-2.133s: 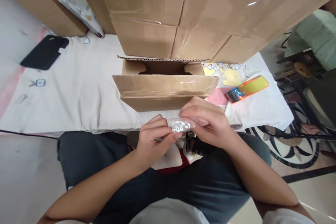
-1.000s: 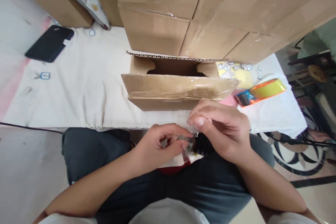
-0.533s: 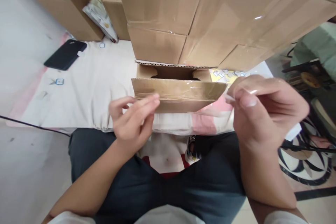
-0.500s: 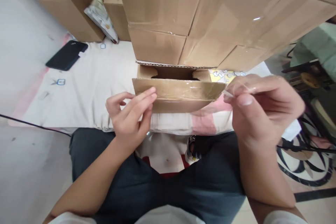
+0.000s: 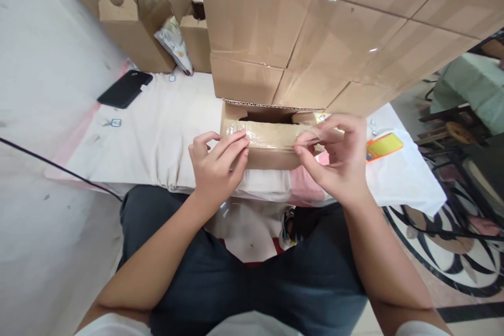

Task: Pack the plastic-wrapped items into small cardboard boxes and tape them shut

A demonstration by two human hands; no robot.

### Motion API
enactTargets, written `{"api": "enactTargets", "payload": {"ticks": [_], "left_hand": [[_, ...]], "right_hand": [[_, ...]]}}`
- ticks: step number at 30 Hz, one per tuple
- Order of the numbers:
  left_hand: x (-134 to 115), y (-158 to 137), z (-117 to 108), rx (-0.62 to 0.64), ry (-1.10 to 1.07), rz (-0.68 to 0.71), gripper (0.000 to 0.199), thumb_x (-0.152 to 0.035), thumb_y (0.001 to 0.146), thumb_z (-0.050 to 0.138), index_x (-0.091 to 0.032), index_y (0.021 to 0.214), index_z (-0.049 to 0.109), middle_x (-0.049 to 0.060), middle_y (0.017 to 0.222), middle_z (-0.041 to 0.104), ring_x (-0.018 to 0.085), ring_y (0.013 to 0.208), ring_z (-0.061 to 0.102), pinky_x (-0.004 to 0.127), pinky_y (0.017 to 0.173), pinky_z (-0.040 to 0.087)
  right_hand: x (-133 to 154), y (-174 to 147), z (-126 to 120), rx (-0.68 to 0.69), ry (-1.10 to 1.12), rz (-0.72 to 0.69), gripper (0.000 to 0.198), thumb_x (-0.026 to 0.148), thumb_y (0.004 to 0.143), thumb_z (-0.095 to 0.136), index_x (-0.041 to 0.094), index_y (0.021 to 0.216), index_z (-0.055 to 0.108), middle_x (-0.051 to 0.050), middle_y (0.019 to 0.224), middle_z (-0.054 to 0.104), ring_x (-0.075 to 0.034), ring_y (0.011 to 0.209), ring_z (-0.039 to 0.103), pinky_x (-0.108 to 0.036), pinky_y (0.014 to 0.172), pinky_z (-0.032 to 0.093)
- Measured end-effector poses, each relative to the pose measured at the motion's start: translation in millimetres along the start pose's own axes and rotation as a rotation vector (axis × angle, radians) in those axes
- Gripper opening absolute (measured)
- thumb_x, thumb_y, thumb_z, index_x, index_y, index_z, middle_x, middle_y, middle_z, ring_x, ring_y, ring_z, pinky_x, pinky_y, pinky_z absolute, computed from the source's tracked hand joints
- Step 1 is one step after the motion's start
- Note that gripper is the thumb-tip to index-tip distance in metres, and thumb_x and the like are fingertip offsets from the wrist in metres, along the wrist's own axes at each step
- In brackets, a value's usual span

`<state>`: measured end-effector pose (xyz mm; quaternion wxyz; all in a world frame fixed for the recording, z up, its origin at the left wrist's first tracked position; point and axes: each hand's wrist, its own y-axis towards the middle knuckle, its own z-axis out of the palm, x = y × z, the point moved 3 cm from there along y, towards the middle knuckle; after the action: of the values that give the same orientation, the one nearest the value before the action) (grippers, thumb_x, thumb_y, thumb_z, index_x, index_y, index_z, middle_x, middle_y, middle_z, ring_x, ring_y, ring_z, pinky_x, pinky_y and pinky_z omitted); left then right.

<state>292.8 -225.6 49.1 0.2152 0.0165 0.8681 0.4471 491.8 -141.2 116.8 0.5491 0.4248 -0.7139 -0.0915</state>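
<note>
Both hands raised before open box

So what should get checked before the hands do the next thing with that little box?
1. Left hand on the small open box: ok, fingers lie on its front flap.
2. Right hand at the flap's other end: ok, fingertips pinch there.
3. Clear strip between the hands: cannot tell, too faint to see.
4. Box standing on the white cloth: ok.
5. Tape dispenser within reach: ok, probably, just right of the right hand.
6. What lies inside the box: cannot tell, the opening is dark.
</note>
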Motion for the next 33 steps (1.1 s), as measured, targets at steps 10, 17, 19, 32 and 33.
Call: {"api": "enactTargets", "payload": {"ticks": [10, 17, 19, 32, 33], "left_hand": [[-2.7, -3.2, -1.5, 0.043, -0.020, -0.068, 0.028, -0.024, 0.088, 0.065, -0.029, 0.115, 0.072, 0.003, 0.117, 0.076, 0.032, 0.108, 0.054, 0.048, 0.088, 0.036], [-5.6, -3.9, -3.3, 0.060, 0.022, -0.046, 0.032, -0.025, 0.088, 0.065, -0.028, 0.120, 0.070, 0.003, 0.122, 0.074, 0.033, 0.109, 0.054, 0.048, 0.088, 0.037], [-6.8, -5.5, -2.9, 0.059, 0.023, -0.042, 0.035, -0.026, 0.088, 0.065, -0.027, 0.122, 0.069, 0.004, 0.124, 0.073, 0.033, 0.110, 0.054, 0.047, 0.087, 0.038], [-20.7, -16.6, 4.7, 0.076, 0.036, 0.105, 0.034, -0.016, 0.082, 0.070, -0.031, 0.112, 0.073, -0.001, 0.133, 0.069, 0.029, 0.109, 0.054, 0.045, 0.089, 0.037], [-21.5, -16.5, 5.1, 0.073, 0.046, 0.118, 0.034, -0.016, 0.081, 0.070, -0.031, 0.111, 0.074, -0.001, 0.134, 0.068, 0.029, 0.108, 0.054, 0.044, 0.088, 0.037]], "right_hand": [[-9.5, 5.1, 16.6, 0.112, -0.003, 0.050, 0.038, 0.018, 0.079, 0.079, 0.029, 0.106, 0.054, 0.000, 0.087, 0.065, -0.016, 0.075, 0.061, -0.030, 0.060, 0.053], [0.8, 11.5, 20.1, 0.153, -0.116, 0.012, 0.021, 0.012, 0.080, 0.076, 0.024, 0.084, 0.059, -0.002, 0.077, 0.065, -0.018, 0.067, 0.059, -0.036, 0.062, 0.054], [1.5, 12.6, 20.7, 0.149, -0.145, -0.009, 0.019, 0.011, 0.081, 0.073, 0.024, 0.084, 0.061, -0.002, 0.077, 0.064, -0.018, 0.066, 0.058, -0.037, 0.062, 0.054], [3.1, 13.9, 25.4, 0.127, -0.181, 0.058, 0.020, 0.006, 0.083, 0.068, 0.024, 0.086, 0.063, -0.004, 0.083, 0.065, -0.019, 0.074, 0.061, -0.036, 0.067, 0.055], [3.8, 14.3, 25.7, 0.124, -0.185, 0.060, 0.020, 0.005, 0.083, 0.068, 0.024, 0.086, 0.063, -0.004, 0.083, 0.065, -0.019, 0.075, 0.061, -0.036, 0.067, 0.055]]}}
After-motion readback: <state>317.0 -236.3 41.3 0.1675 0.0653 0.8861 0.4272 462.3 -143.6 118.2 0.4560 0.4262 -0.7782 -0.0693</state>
